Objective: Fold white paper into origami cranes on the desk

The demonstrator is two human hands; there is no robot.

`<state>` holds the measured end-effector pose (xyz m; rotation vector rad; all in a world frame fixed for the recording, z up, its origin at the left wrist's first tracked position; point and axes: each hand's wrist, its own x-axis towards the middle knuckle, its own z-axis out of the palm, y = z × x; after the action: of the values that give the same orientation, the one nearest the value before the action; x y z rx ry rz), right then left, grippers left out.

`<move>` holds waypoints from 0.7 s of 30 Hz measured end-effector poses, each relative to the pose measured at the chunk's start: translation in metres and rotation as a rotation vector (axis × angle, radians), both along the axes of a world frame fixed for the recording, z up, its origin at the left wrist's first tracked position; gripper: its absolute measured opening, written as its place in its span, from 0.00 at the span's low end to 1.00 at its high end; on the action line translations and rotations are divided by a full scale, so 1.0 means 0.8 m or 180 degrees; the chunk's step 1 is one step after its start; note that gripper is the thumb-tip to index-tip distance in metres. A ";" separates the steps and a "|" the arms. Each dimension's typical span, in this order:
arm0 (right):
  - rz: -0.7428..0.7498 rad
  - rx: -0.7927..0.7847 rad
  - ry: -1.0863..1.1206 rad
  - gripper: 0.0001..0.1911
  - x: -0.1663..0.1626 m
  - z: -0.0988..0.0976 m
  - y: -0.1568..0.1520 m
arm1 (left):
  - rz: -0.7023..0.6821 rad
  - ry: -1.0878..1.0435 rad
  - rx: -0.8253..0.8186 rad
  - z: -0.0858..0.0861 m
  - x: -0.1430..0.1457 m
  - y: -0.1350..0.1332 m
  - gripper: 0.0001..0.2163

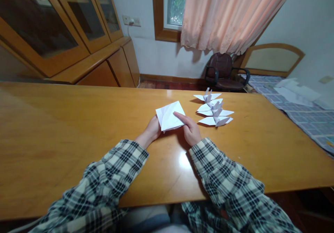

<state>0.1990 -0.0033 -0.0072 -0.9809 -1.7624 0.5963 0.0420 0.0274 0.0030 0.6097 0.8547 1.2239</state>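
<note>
A folded sheet of white paper (169, 116), roughly square with creases, is held above the table between both hands. My left hand (153, 128) grips its left side from underneath, and the paper hides most of those fingers. On the right side, my right hand (191, 129) pinches the paper, with the index finger stretched over its top face and the other fingers curled below. Just right of the hands, several white paper cranes (216, 111) stand in a row with their wings spread.
The wooden table (78, 132) stretches wide on both sides. Beyond it are a glass-door cabinet (86, 48) at left, a dark office chair (224, 71) and a pink curtain (221, 17). At right, a bed (294, 104) with a checked cover adjoins the table's edge.
</note>
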 end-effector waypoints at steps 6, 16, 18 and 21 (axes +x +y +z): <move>-0.0020 -0.0087 0.0145 0.32 -0.002 0.001 -0.001 | -0.0123 -0.0148 -0.0142 -0.003 -0.004 0.004 0.09; -0.0192 -0.0336 0.0553 0.25 -0.001 -0.001 0.002 | -0.0491 -0.0523 0.0024 -0.003 -0.009 0.006 0.17; -0.0237 -0.0388 0.0608 0.24 -0.001 -0.001 0.003 | -0.0471 -0.0590 0.0060 -0.003 -0.010 0.006 0.18; -0.0277 -0.0420 0.0660 0.24 0.000 -0.002 0.004 | -0.0495 -0.0605 0.0055 -0.001 -0.013 0.006 0.20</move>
<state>0.1991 0.0002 -0.0088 -1.0416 -1.5052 0.7389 0.0319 0.0326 0.0021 0.5533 0.6265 1.1287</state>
